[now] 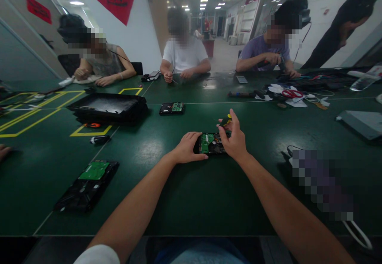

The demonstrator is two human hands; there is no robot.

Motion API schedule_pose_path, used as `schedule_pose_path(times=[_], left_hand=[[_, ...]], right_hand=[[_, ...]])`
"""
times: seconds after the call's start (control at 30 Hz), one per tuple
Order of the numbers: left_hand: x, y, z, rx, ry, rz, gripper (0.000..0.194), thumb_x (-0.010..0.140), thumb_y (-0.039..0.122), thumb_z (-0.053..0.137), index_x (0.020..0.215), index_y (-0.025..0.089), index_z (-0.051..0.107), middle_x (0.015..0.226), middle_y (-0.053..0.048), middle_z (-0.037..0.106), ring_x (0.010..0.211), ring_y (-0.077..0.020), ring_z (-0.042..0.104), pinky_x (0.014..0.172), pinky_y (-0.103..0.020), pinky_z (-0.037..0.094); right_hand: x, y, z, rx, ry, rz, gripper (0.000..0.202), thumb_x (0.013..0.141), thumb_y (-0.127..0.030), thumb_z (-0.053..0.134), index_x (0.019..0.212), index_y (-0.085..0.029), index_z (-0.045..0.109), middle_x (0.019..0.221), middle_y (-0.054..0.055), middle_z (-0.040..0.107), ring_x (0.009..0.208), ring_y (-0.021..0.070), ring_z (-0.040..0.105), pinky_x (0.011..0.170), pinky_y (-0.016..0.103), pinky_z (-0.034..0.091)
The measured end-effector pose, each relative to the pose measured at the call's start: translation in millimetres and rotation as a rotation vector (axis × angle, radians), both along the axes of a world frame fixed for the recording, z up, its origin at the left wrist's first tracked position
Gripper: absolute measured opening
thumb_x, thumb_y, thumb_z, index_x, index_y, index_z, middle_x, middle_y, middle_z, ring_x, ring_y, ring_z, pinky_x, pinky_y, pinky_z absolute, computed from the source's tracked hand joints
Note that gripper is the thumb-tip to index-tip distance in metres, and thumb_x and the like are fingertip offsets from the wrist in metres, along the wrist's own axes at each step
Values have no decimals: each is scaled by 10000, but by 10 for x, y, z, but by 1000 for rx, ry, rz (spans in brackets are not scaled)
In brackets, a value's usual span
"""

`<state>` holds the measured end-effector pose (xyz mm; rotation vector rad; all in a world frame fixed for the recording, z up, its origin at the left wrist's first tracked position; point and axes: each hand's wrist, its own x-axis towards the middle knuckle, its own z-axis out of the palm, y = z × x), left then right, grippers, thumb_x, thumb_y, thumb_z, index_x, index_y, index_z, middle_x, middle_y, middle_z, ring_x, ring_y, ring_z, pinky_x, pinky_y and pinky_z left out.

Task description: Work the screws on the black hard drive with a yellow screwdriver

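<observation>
A hard drive [207,143] lies on the green table in front of me, its green circuit board facing up. My left hand [188,148] grips it by the left end, thumb along the near edge and fingers over the far side. Above its right end, my right hand [235,138] holds a small screwdriver [226,121] with a dark and yellow handle between thumb and fingers. The forefinger is stretched out, and the screwdriver's tip is hidden. That hand covers the right part of the drive.
Other hard drives lie at the near left [94,171] and farther back [172,108]. A stack of black trays [107,107] stands back left, by a black-and-white object [100,139]. On the right are a blurred-out object [322,184] and a grey box [362,123]. Several people sit opposite.
</observation>
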<state>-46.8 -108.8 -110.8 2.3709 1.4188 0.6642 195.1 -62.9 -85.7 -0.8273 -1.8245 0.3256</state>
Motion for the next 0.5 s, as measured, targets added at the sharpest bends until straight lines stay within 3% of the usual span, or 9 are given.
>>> schedule_pose_path(times=[0.2,0.5], left_hand=[[2,0,-2,1,-1,-1,1056,706,733,759,1542,193,409,1494,-183,499,1411,-383,439,1196,-577,348],[5,-2,-6,14,-11,-2,1059,699,732,767,1539,192,414,1492,-182,505,1405,-377,445,1197,-572,349]], right_hand=[[30,21,-15,68,-18,-117,721,986,-451,612,1615,-330,279,1321,121,662,878,281,739,840,539,649],[29,24,1,15,-8,-54,738,1005,-373,570,1640,-350,193,1465,114,579,1021,276,727,931,525,623]])
